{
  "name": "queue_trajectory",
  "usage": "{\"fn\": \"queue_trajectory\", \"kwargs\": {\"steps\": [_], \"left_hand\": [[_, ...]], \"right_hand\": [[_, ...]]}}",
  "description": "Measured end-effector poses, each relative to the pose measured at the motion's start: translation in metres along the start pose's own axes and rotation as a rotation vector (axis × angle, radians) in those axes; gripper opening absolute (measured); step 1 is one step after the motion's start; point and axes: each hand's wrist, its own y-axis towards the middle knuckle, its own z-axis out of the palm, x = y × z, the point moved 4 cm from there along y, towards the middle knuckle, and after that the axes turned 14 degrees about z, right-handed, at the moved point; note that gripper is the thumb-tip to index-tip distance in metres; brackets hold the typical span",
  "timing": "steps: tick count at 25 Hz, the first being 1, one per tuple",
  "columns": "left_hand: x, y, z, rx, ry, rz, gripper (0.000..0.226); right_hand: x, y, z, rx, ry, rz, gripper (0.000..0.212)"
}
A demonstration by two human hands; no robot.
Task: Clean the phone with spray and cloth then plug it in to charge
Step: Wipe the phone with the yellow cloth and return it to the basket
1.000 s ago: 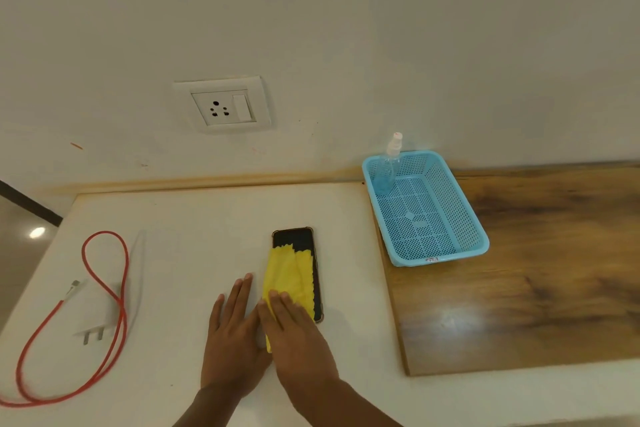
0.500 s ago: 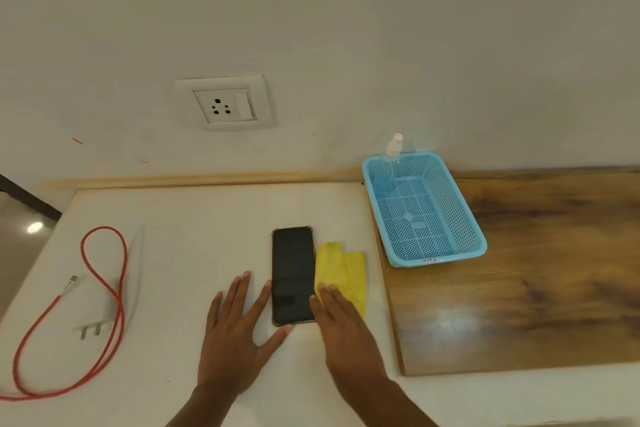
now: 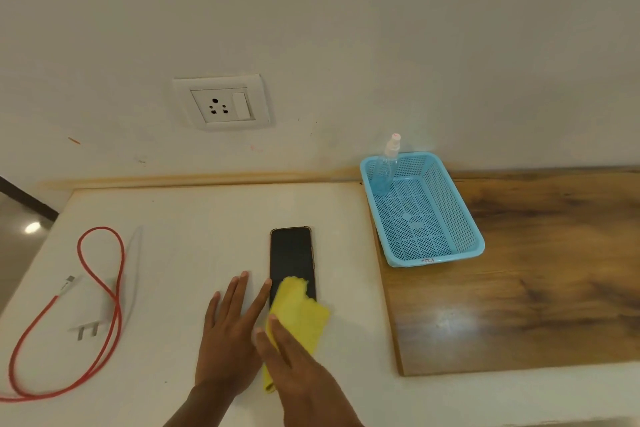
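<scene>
The wiping looks to be under way. The phone [image 3: 292, 256] lies face up in the middle of the white counter [image 3: 173, 236], long side pointing at the wall. The yellow cloth [image 3: 299, 317] covers its near end. The right hand [image 3: 294, 367] lies flat on the cloth with straight fingers, pressing it down rather than clutching it. The left hand [image 3: 228, 333] is also flat and unclenched on the counter just left of the phone, its forefinger tip at the phone's edge, steadying it, I'd say.

The spray [image 3: 386, 170] stands in the far corner of the blue basket [image 3: 436, 258], so I take the spraying as done.

Charging is all left to do. The plug [image 3: 91, 319] lies loose at the left with the red cable [image 3: 101, 228] looped round it, joined to neither the phone nor the socket [image 3: 221, 106].

For room, the stretch of counter between the phone and the cable is open, and nothing stands under the socket. To the right it is tighter. The wooden board [image 3: 536, 270] begins just beside the cloth, and a wide sideways stroke may meet its edge. The basket is well clear beyond.
</scene>
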Motion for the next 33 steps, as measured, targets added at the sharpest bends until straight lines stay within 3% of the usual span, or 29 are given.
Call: {"fn": "queue_trajectory", "kwargs": {"steps": [2, 4, 7, 10, 12, 15, 18, 24, 29, 31, 33], "left_hand": [[0.0, 0.0, -0.001, 0.011, 0.021, 0.02, 0.067], [-0.001, 0.001, -0.002, 0.023, 0.014, 0.019, 0.069], [-0.003, 0.0, -0.004, 0.018, -0.049, -0.013, 0.067], [-0.003, 0.001, -0.005, 0.025, -0.048, -0.044, 0.075], [-0.005, 0.003, -0.006, 0.03, -0.037, -0.04, 0.076], [-0.005, 0.003, -0.008, 0.025, -0.029, -0.042, 0.076], [-0.005, 0.002, -0.008, 0.033, -0.023, -0.036, 0.074], [-0.004, 0.001, -0.008, 0.022, -0.045, -0.032, 0.075], [-0.005, 0.001, -0.008, 0.0, -0.051, -0.038, 0.076], [-0.004, 0.001, -0.008, -0.005, -0.051, -0.028, 0.077], [-0.003, 0.0, -0.006, -0.009, -0.054, -0.021, 0.077]], "right_hand": [[0.007, 0.002, -0.004, 0.115, 0.141, -0.023, 0.052], [0.007, 0.009, -0.013, 0.282, 0.352, 0.103, 0.053], [-0.009, 0.039, -0.055, 0.036, 0.633, 0.244, 0.051], [-0.039, 0.086, -0.096, -0.283, 0.451, 0.29, 0.055], [-0.05, 0.122, -0.105, -0.369, 0.245, 0.324, 0.058], [-0.049, 0.158, -0.07, -0.213, -0.003, 0.319, 0.07], [-0.034, 0.168, -0.021, -0.105, -0.122, 0.265, 0.066], [-0.029, 0.147, 0.014, 0.032, -0.275, -0.069, 0.059], [-0.055, 0.129, 0.008, -0.102, -0.224, 0.218, 0.064], [-0.04, 0.113, 0.02, -0.09, -0.224, 0.232, 0.062], [-0.033, 0.094, 0.03, -0.068, -0.297, 0.135, 0.065]]}}
